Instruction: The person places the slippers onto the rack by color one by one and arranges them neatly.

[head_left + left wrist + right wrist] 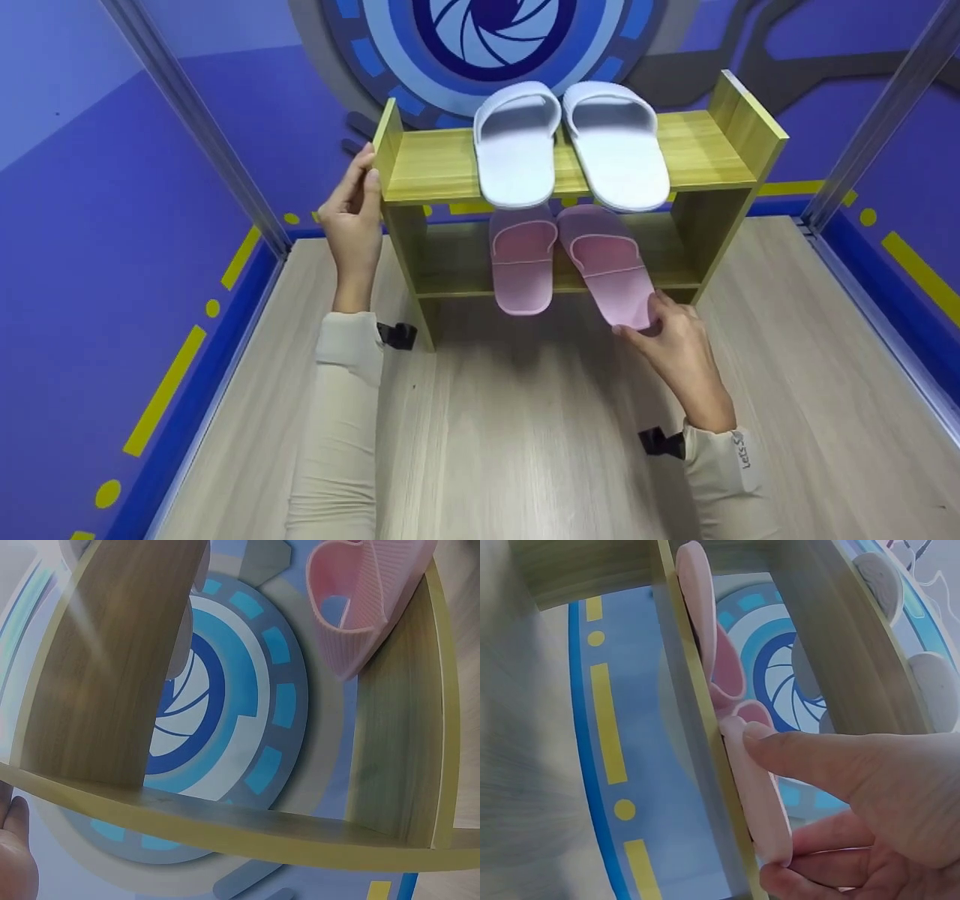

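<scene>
A wooden shoe rack (435, 169) stands in front of me. Its middle shelf carries a pair of pink slippers, heels jutting past the front edge. My right hand (679, 341) grips the heel of the right pink slipper (616, 289), thumb on one side and fingers on the other; this slipper lies angled. The left pink slipper (523, 285) points straight back. My left hand (354, 217) touches the outer face of the rack's left side panel (387, 142); in the left wrist view only part of that hand (15, 855) shows.
On the top shelf sit two white slippers, the left one (517, 165) and the right one (622, 169), heels over the front edge. A blue patterned wall (247, 97) stands behind the rack. Light wood-grain surface (510, 420) lies under and before it.
</scene>
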